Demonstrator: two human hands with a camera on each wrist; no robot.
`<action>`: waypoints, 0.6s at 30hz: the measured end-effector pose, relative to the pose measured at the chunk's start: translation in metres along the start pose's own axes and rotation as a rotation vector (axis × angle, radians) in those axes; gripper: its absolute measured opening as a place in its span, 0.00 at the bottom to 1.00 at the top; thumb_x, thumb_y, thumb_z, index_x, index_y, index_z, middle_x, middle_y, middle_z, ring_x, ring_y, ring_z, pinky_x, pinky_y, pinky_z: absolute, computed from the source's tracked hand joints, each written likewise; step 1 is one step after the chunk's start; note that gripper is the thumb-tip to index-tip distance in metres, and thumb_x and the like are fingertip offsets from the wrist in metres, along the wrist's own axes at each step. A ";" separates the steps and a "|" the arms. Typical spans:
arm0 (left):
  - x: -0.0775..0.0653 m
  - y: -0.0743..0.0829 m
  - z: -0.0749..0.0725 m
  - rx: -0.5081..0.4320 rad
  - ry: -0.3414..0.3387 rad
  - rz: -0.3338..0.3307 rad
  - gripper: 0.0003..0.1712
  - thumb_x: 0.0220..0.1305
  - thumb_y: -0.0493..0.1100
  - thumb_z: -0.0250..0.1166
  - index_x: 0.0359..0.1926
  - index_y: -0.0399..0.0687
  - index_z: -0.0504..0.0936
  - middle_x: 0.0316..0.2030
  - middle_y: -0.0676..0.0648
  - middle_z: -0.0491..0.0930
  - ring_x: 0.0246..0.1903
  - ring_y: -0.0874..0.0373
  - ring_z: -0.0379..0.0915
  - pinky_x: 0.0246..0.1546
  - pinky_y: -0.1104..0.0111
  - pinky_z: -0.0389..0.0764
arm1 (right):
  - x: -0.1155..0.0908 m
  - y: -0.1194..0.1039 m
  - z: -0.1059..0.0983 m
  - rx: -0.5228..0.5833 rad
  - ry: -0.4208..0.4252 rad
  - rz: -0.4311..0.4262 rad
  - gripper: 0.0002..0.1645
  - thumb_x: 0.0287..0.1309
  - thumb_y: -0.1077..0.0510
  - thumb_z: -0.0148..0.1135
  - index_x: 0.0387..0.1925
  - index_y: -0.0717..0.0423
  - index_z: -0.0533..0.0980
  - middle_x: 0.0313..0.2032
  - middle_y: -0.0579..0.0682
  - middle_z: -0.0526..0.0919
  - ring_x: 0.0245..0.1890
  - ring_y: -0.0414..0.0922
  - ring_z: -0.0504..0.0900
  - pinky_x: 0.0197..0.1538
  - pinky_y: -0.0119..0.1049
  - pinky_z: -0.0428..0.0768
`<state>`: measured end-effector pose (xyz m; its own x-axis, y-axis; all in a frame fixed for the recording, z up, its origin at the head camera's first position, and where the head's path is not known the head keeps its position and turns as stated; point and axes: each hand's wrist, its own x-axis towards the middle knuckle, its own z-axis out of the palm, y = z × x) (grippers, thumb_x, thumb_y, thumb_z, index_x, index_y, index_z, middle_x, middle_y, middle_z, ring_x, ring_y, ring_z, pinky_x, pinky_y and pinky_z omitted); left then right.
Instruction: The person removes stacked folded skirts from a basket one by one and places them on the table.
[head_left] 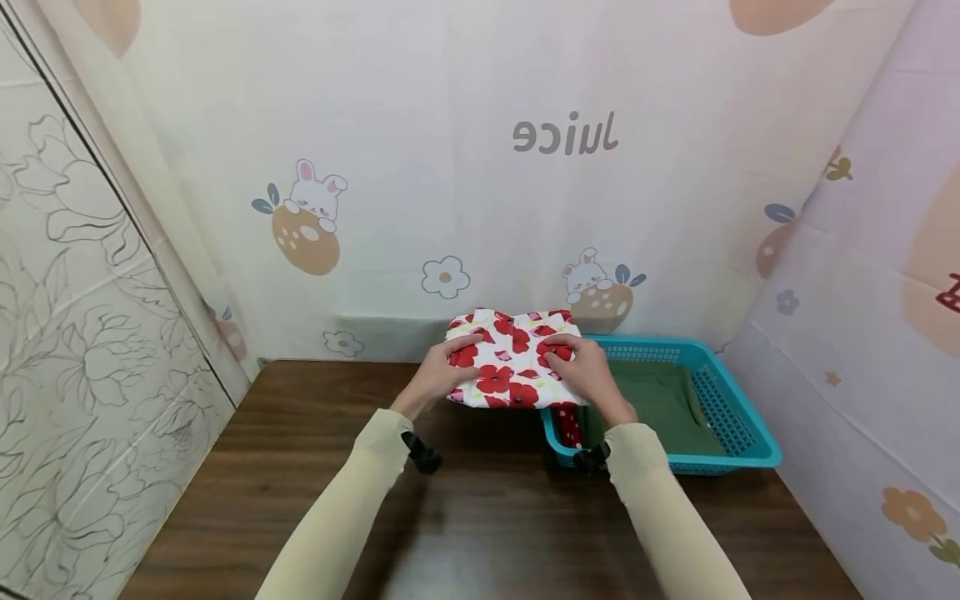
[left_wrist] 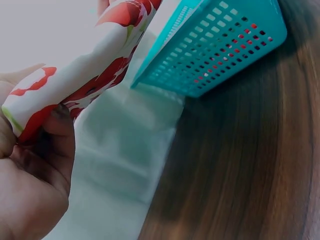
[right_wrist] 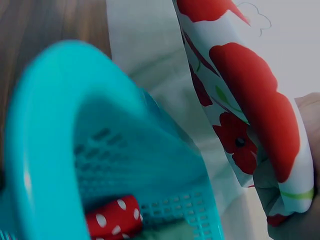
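Note:
A folded white cloth with red flowers [head_left: 506,367] is held up in the air above the back of the table, its near edge beside the basket's left end. My left hand [head_left: 442,372] grips its left side, thumb on the near face and fingers curled round the edge, as the left wrist view shows. At the opposite side my right hand [head_left: 588,367] pinches the cloth [right_wrist: 250,95] the same way. What the fingers do behind the cloth is partly hidden.
A turquoise perforated basket [head_left: 738,400] stands at the back right of the wooden table [head_left: 480,533]. Inside lie a folded dark green cloth [head_left: 652,404] and a red cloth with white dots [head_left: 567,427]. A printed curtain [head_left: 450,167] hangs behind.

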<state>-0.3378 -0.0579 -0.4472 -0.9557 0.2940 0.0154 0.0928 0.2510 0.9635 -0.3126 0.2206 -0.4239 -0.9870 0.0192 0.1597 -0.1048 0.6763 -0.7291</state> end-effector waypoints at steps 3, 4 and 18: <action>-0.003 -0.007 -0.006 0.017 0.015 -0.003 0.34 0.62 0.44 0.73 0.68 0.74 0.77 0.71 0.46 0.65 0.68 0.47 0.61 0.62 0.51 0.78 | 0.000 -0.004 0.008 0.010 -0.001 -0.009 0.21 0.69 0.51 0.65 0.60 0.50 0.81 0.65 0.61 0.77 0.62 0.59 0.73 0.61 0.58 0.80; -0.004 -0.010 -0.008 0.018 0.020 -0.009 0.34 0.61 0.45 0.73 0.67 0.74 0.77 0.71 0.46 0.66 0.68 0.47 0.61 0.63 0.50 0.78 | 0.000 -0.006 0.011 0.014 -0.001 -0.016 0.21 0.69 0.52 0.65 0.60 0.51 0.81 0.65 0.61 0.77 0.62 0.59 0.73 0.60 0.57 0.80; -0.019 -0.034 -0.036 0.016 0.068 -0.090 0.33 0.62 0.44 0.73 0.66 0.73 0.79 0.71 0.44 0.66 0.66 0.45 0.62 0.64 0.48 0.76 | -0.001 -0.011 0.060 0.055 0.031 -0.033 0.21 0.67 0.53 0.68 0.59 0.51 0.82 0.62 0.60 0.81 0.59 0.58 0.76 0.56 0.54 0.82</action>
<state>-0.3332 -0.1050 -0.4704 -0.9770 0.2064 -0.0527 0.0092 0.2883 0.9575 -0.3182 0.1688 -0.4563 -0.9788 0.0209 0.2039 -0.1444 0.6357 -0.7583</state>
